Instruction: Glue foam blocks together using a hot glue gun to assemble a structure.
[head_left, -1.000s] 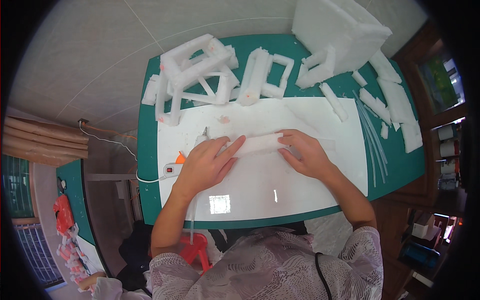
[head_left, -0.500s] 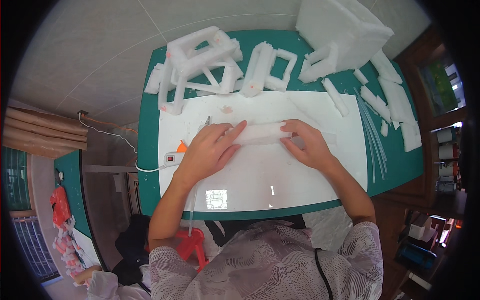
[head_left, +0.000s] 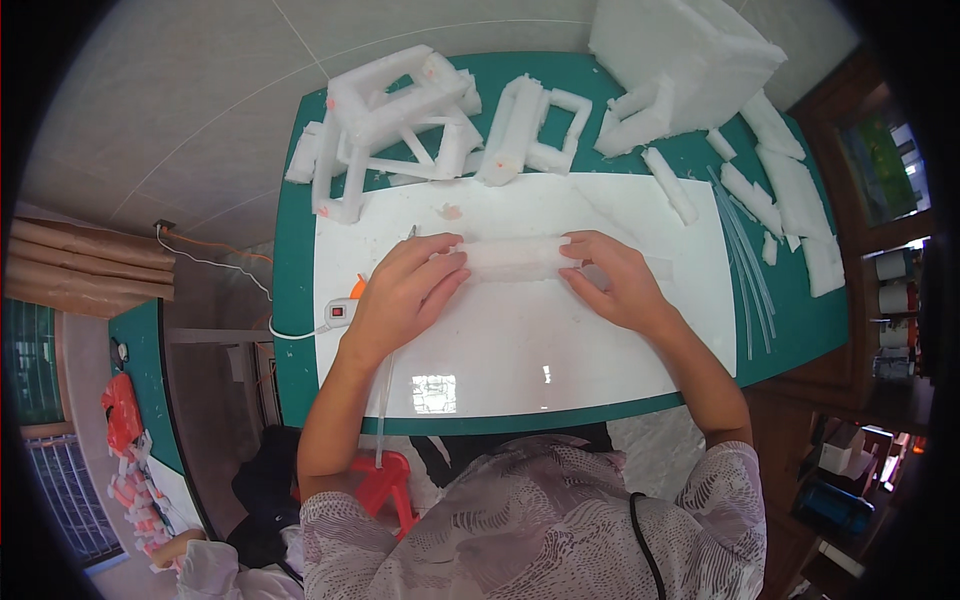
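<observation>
A white foam strip [head_left: 514, 259] lies level just over the white board, held by its two ends. My left hand [head_left: 412, 290] pinches its left end between thumb and fingers. At the other end my right hand [head_left: 612, 278] grips it the same way, thumb below and fingers above. Partly hidden behind my left hand is a white glue gun [head_left: 338, 313] with an orange part and a red switch. From under my left wrist a clear glue stick [head_left: 384, 392] runs toward the board's near edge.
Open foam frames [head_left: 400, 115] stand along the back of the green table [head_left: 297, 375]. A large foam box [head_left: 690, 65] is at the back right, with loose foam pieces [head_left: 798, 200] beside it. Clear glue sticks [head_left: 745, 262] lie right of the white board [head_left: 560, 375]. A red stool [head_left: 380, 485] stands below.
My left fingers have drawn back to the strip's left end and closed more on it. The right hand keeps its hold almost unmoved.
</observation>
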